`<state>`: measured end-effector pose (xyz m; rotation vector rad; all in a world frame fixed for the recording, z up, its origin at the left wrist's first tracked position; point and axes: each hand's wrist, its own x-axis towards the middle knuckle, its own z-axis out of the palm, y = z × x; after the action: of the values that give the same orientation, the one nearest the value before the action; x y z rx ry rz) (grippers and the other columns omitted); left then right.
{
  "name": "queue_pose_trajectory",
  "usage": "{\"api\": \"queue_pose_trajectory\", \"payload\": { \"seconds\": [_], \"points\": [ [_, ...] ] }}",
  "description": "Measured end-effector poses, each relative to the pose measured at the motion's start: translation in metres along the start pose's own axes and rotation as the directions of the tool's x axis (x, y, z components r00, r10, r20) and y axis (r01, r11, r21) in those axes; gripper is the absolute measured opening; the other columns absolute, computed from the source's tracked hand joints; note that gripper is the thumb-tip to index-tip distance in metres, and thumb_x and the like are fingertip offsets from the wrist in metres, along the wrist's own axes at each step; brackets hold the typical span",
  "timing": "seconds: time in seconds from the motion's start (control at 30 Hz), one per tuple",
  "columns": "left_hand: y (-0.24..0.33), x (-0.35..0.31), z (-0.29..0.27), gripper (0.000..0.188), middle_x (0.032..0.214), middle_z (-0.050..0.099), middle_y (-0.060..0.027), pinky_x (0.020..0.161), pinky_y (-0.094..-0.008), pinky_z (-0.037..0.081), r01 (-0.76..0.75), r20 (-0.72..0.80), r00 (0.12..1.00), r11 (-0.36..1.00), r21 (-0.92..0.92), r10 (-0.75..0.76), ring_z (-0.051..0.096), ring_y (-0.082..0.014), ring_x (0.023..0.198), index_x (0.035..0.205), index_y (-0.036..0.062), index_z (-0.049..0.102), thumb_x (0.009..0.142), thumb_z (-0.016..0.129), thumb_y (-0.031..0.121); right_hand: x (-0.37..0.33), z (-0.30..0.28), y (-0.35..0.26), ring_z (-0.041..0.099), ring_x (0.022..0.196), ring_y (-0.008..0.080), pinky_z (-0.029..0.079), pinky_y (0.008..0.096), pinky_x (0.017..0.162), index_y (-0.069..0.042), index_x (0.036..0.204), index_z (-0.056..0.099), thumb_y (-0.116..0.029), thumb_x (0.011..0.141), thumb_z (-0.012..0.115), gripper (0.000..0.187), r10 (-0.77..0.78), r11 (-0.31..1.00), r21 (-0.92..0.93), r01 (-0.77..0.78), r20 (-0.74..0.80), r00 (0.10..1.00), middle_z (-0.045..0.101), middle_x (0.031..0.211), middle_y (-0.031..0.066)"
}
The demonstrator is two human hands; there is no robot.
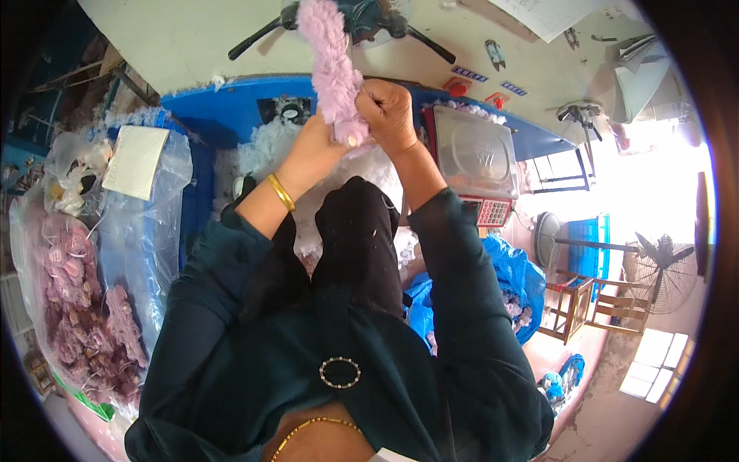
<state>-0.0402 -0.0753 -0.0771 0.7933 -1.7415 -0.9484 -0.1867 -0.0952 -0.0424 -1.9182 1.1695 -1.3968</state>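
Note:
A long, fluffy pink plush piece [332, 65] stretches from the machine area at the top down between my hands. My left hand [317, 146] is closed round its lower end, with a gold bangle on that wrist. Against the right side of the same end presses my right hand [386, 113], its fingers curled tight. What the right fingers pinch is hidden. A small pale tip shows at the plush's lower end. Behind its upper part sits a machine with black handles [431, 46].
White stuffing fluff [265, 150] lies beneath my hands. At left, a clear plastic bag [165, 254] holds several pink plush pieces [88, 308]. A scale [489, 212] with a clear box [476, 150] stands at right, above a blue bag [512, 266]. A fan [658, 269] is farther right.

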Motion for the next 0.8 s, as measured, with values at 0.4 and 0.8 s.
{"api": "queue_pose_trajectory", "payload": {
  "seconds": [0.4,0.8],
  "points": [
    [0.037,-0.002,-0.011,0.063,0.113,0.062,-0.0073,0.089,-0.0285,0.049,0.319,0.164,0.946,0.714,-0.623,-0.280,0.060,-0.0147,0.102,0.123,0.0015,0.054,0.068,0.083,0.010,0.002,0.004,-0.037,0.046,0.045,0.0282,0.039,0.0368,0.045,-0.003,0.059,0.056,-0.015,0.070,0.063,0.018,-0.068,0.975,-0.218,0.044,-0.106,0.992,0.049,0.055,0.0162],
    [0.021,-0.019,-0.040,0.044,0.093,0.062,-0.0022,0.074,-0.0276,0.051,0.491,0.384,0.869,0.439,-0.753,-0.314,0.060,-0.0143,0.085,0.118,0.0016,0.054,0.081,0.072,0.017,-0.027,-0.014,-0.030,0.041,0.053,0.0050,0.031,0.0272,0.046,-0.001,0.056,0.045,-0.005,0.077,0.057,0.025,0.270,0.947,0.165,-0.277,0.064,0.961,0.043,0.051,-0.0008]
  ]
}}
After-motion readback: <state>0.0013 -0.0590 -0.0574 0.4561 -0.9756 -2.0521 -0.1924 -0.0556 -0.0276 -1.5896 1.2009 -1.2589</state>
